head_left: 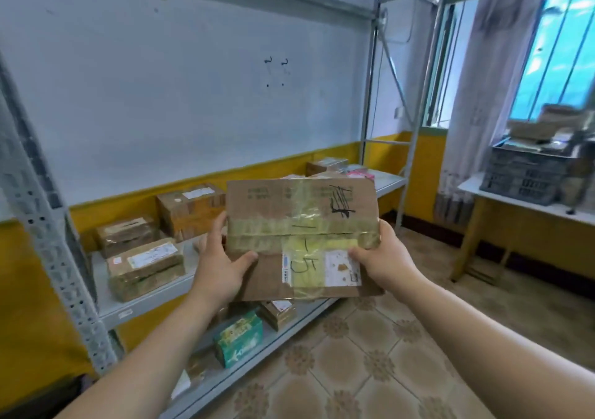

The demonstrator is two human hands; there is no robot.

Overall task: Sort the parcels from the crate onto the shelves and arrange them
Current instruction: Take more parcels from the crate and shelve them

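Note:
I hold a flat brown cardboard parcel in front of me, taped with yellowish tape and marked "1-5" by hand. My left hand grips its left edge and my right hand grips its lower right edge. Behind it runs the grey metal shelf, where several taped brown parcels lie at the left. The dark grey crate stands on a white table at the right, with parcels piled in it.
A green box and a small brown box sit on the lower shelf board. A perforated shelf post rises at the left. A pink packet lies at the shelf's far end. Tiled floor spreads below.

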